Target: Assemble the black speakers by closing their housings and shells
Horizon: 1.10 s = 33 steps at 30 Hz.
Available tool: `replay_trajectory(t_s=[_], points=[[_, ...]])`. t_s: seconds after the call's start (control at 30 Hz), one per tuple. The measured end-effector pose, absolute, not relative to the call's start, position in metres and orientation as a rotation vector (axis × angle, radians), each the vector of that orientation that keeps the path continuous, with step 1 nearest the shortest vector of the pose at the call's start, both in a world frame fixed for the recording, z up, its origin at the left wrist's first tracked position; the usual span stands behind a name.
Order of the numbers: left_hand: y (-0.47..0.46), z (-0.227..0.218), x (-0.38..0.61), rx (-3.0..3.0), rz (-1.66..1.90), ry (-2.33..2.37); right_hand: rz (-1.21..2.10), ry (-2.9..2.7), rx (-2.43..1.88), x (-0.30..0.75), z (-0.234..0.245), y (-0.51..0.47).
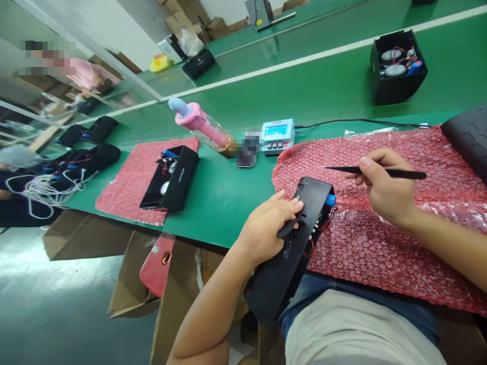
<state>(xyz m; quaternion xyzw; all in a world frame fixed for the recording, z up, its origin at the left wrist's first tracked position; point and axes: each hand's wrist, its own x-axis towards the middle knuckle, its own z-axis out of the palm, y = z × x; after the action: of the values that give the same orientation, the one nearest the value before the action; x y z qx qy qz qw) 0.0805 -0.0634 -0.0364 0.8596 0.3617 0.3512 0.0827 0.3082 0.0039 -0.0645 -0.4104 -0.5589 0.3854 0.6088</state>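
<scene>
Black housing (285, 268) gripped, insides mostly hidden

The green table (216, 208) runs out of view. At its near edge, the housing slants, one end over red bubble wrap (365, 248). The left hand (268, 228) grips it; the right hand (388, 187) pinches black tweezers (409, 174), tip indistinct. A blue component (330, 199) shows only partly.

My left hand (266, 228): one casing (276, 281), six o'clock. My right hand (391, 192): one pair tweezers (407, 174), three o'clock. Beyond: one bottle (207, 128), eleven; one device (278, 134), one o'clock.
</scene>
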Motion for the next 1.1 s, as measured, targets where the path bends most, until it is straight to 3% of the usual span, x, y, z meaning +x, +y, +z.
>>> replay_trajectory(t_s=[0.23,0.4,0.57,0.73,1.1], points=[[-0.072,-0.04,0.088,2.441,1.22,1.225,0.436,-1.932,-0.666,0.305,-0.052,-0.023],[-0.07,-0.041,0.084,1.859,1.248,1.624,0.16,-1.943,-0.962,0.329,-0.043,0.004],[-0.061,-0.035,0.074,1.103,1.304,1.31,0.221,-2.009,-1.716,0.373,-0.028,0.07],[-0.059,-0.026,0.069,0.789,1.233,1.225,0.044,-2.078,-2.096,0.418,-0.017,0.146],[-0.086,-0.042,0.027,0.657,1.37,1.253,-0.258,-2.289,-2.246,0.431,-0.043,0.212]])
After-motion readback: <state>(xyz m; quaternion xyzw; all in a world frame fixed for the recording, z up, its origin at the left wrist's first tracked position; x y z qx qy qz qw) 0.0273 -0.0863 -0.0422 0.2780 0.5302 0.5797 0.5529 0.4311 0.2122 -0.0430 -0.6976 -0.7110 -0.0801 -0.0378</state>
